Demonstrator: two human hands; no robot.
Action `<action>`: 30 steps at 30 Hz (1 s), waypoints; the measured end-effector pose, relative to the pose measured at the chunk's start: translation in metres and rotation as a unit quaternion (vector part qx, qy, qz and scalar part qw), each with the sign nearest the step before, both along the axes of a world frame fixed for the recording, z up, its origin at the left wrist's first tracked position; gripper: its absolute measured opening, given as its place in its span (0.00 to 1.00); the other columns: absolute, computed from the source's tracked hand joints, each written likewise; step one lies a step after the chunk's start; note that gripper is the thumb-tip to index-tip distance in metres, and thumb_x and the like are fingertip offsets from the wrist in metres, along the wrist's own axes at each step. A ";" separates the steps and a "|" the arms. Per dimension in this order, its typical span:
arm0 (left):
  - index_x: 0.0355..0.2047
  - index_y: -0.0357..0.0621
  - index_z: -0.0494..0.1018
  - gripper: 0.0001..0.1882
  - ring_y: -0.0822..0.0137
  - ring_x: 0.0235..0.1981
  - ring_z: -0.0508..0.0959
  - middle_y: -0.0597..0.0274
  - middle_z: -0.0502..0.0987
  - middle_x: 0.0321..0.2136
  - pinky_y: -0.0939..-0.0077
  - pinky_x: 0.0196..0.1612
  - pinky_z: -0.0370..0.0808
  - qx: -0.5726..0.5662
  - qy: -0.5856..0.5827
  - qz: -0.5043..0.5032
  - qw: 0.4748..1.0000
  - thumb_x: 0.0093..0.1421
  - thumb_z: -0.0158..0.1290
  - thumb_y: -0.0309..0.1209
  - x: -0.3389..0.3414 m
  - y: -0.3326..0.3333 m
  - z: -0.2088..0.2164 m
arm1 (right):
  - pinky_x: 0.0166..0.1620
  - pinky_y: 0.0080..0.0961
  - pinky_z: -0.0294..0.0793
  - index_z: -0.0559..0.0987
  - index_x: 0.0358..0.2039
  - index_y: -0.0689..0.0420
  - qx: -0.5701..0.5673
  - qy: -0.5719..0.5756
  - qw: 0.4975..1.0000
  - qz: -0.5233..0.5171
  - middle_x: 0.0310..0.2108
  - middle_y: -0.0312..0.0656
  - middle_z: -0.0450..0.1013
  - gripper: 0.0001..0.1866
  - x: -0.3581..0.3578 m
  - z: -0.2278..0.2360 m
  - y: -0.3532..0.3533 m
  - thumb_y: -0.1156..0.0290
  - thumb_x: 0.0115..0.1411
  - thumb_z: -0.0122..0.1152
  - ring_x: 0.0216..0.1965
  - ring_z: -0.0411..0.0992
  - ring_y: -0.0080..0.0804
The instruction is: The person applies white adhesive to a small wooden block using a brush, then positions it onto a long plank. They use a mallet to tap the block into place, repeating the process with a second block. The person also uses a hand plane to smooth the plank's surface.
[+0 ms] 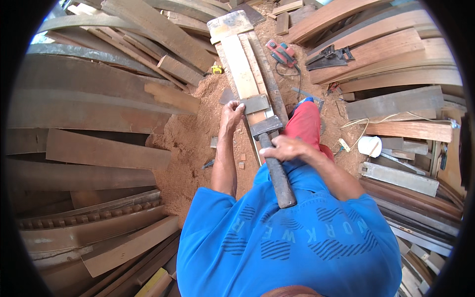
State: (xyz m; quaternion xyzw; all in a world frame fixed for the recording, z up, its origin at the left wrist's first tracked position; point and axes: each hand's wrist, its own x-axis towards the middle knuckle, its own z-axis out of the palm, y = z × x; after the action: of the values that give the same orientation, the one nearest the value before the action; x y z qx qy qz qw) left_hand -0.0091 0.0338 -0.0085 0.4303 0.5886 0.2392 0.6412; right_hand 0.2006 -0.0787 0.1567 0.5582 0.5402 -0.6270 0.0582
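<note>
A long pale wooden board (239,62) lies lengthwise on a narrow, worn workbench plank (269,74) in front of me. Across its near part sits a flat grey rectangular block (256,104). The fingertips of my left hand (230,116) are closed on the left end of that block. My right hand (285,148) is wrapped round the thick dark handle of a mallet (279,180). The mallet's grey head is over the board, just nearer to me than the block; whether it touches the wood I cannot tell. Its handle slants back toward my blue shirt.
Planks (94,94) are stacked at the left, and curved timbers (371,54) at the right bear a handsaw (329,56). A red power tool (282,53) with a cord and a yellow tape measure (216,69) lie on the sawdust. A white bucket (369,146) stands at the right.
</note>
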 end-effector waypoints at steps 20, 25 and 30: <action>0.45 0.30 0.74 0.14 0.69 0.35 0.80 0.58 0.80 0.36 0.70 0.41 0.83 0.013 -0.032 -0.016 0.999 0.69 0.54 0.32 -0.004 0.006 -0.002 | 0.25 0.29 0.80 0.71 0.38 0.62 -0.032 0.242 0.829 -0.503 0.27 0.42 0.74 0.11 0.030 -0.042 0.005 0.71 0.61 0.62 0.23 0.75 0.27; 0.46 0.30 0.74 0.14 0.69 0.36 0.81 0.57 0.80 0.38 0.70 0.42 0.83 0.010 -0.012 -0.039 0.999 0.70 0.54 0.31 -0.001 0.006 0.009 | 0.24 0.27 0.79 0.72 0.38 0.62 0.030 0.256 0.774 -0.578 0.27 0.42 0.75 0.09 0.036 -0.030 0.005 0.71 0.61 0.60 0.23 0.75 0.25; 0.46 0.29 0.75 0.14 0.68 0.36 0.80 0.57 0.80 0.38 0.69 0.43 0.83 0.007 -0.002 -0.040 0.999 0.70 0.53 0.31 0.001 0.007 0.017 | 0.25 0.28 0.80 0.71 0.40 0.63 -0.024 0.251 0.817 -0.519 0.28 0.41 0.75 0.10 0.030 -0.034 0.002 0.71 0.62 0.60 0.22 0.75 0.25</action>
State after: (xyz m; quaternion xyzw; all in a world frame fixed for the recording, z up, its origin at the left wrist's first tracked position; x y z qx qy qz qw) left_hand -0.0080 0.0406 0.0086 0.4573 0.5677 0.2180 0.6489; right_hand 0.2309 -0.0766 0.1227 0.5776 0.1516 -0.6955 -0.3997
